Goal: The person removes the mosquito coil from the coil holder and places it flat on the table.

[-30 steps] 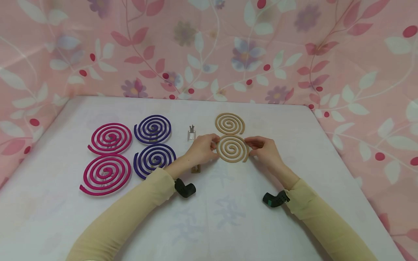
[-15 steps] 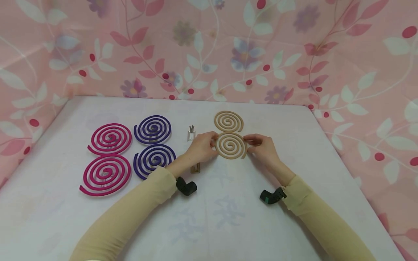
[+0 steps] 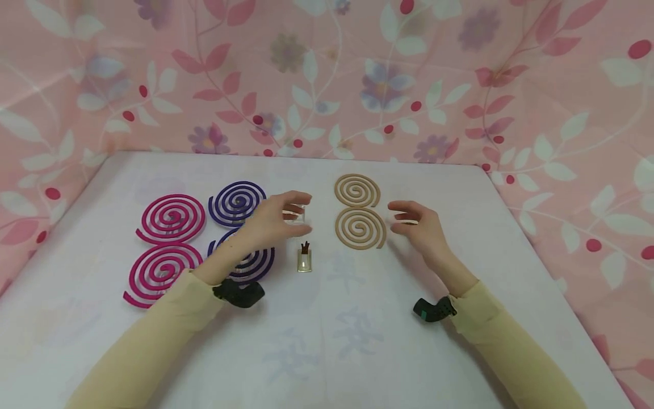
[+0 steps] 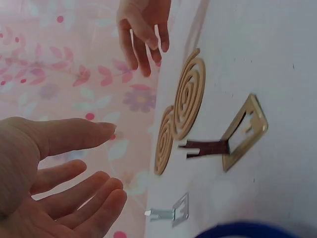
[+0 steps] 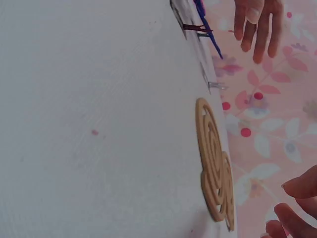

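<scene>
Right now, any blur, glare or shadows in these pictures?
Head view, soft shadow alongside the right sleeve; left wrist view, blue mosquito coil out of focus at the bottom edge, gold metal stand glinting; right wrist view, faint shadow by the lower end of the closer tan mosquito coil.

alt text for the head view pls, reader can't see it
A person's left hand and right hand hover, holding nothing, above a white table before a floral backdrop. From right to left are two tan spirals, two small stands, two purple spirals and two pink spirals.
</scene>
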`<state>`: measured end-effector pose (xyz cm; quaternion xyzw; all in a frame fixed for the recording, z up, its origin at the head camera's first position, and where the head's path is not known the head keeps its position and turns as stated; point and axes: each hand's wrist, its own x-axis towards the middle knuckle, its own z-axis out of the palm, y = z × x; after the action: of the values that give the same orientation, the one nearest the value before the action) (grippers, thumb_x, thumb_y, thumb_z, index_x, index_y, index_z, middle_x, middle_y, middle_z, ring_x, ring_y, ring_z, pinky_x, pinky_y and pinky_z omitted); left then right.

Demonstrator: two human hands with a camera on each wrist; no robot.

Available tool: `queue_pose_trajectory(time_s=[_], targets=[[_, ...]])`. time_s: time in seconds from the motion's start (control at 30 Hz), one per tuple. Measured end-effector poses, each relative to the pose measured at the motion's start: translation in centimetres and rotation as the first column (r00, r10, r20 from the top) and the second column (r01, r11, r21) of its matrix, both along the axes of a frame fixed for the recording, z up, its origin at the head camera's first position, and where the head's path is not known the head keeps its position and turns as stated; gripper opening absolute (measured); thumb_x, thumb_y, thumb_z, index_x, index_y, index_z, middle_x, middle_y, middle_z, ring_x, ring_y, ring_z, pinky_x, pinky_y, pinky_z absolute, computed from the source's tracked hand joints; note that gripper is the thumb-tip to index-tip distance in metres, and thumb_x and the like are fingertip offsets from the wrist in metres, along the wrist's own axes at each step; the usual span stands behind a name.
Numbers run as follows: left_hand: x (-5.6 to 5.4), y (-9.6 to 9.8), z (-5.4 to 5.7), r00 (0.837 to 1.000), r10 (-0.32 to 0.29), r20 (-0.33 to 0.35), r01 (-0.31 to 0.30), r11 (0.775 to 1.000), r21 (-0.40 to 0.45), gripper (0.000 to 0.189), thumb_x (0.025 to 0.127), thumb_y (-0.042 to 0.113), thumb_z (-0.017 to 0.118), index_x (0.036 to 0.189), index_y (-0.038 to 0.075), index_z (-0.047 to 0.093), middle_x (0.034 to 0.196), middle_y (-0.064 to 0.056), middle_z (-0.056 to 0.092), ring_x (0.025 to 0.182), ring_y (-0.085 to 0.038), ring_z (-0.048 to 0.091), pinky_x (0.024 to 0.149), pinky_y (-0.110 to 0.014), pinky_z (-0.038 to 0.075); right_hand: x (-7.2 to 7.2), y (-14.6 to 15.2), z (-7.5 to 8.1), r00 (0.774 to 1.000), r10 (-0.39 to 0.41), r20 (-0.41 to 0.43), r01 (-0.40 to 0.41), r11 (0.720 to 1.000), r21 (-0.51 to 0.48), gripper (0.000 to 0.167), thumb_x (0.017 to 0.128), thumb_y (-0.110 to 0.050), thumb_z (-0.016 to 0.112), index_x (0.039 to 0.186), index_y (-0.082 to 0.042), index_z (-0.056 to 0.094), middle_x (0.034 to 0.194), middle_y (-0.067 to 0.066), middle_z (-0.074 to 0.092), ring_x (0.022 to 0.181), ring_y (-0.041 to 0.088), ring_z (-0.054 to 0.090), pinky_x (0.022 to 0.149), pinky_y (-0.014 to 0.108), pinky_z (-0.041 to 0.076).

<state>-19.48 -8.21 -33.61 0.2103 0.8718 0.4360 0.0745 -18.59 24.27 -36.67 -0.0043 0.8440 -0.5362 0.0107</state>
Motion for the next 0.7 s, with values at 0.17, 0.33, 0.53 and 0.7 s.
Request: queue_pose_trajectory(time_s=[0.17, 0.33, 0.53, 0.7], targets=[[0.4, -4.5, 0.8, 1.0, 0.008, -0.004, -0.008, 1.0, 0.002, 0.062, 0.085, 0.016, 0.08, 0.141, 0.007, 0.053, 0.141, -0.011, 0.058, 0.124, -0.031, 0.059, 0.106, -0.046, 0.049, 0.8, -1.3, 1.6, 0.997, 0.044, -0.065, -0.045, 0.999, -0.018, 0.046, 0.086, 0.003, 0.07, 0.131, -0.004, 0.062, 0.136, 0.013, 0.06, 0.125, 0.035, 0.053, 0.113, 0.044, 0.041], [1.2, -9.0, 1.4, 0.999, 0.009, 0.039, -0.009, 1.0, -0.008, 0.065, 0.087, 0.027, 0.079, 0.144, 0.011, 0.051, 0.141, -0.011, 0.056, 0.129, -0.033, 0.055, 0.106, -0.053, 0.046, 1.4, -3.4, 2.6, 0.991, 0.091, -0.101, -0.095, 0.995, -0.032, 0.05, 0.083, 0.001, 0.075, 0.131, -0.006, 0.063, 0.136, 0.01, 0.059, 0.124, 0.029, 0.054, 0.115, 0.042, 0.039], [2.3, -13.6, 1.6, 0.998, 0.037, 0.043, -0.034, 0.997, -0.072, 0.066, 0.087, 0.031, 0.079, 0.145, 0.02, 0.051, 0.141, -0.007, 0.057, 0.13, -0.028, 0.054, 0.101, -0.025, 0.051, 2.0, -6.2, 3.8, 0.976, 0.171, -0.132, -0.181, 0.981, -0.074, 0.056, 0.081, -0.003, 0.078, 0.134, -0.009, 0.061, 0.137, 0.01, 0.058, 0.124, 0.026, 0.054, 0.114, 0.047, 0.039], [3.0, -16.3, 1.2, 0.999, 0.044, 0.022, -0.042, 0.998, -0.054, 0.061, 0.086, 0.025, 0.08, 0.141, 0.024, 0.054, 0.14, -0.006, 0.058, 0.127, -0.017, 0.058, 0.095, -0.011, 0.048, 1.7, -8.1, 5.1, 0.959, 0.217, -0.18, -0.238, 0.966, -0.102, 0.06, 0.082, -0.002, 0.077, 0.137, -0.007, 0.057, 0.139, 0.009, 0.057, 0.123, 0.028, 0.056, 0.112, 0.044, 0.043]])
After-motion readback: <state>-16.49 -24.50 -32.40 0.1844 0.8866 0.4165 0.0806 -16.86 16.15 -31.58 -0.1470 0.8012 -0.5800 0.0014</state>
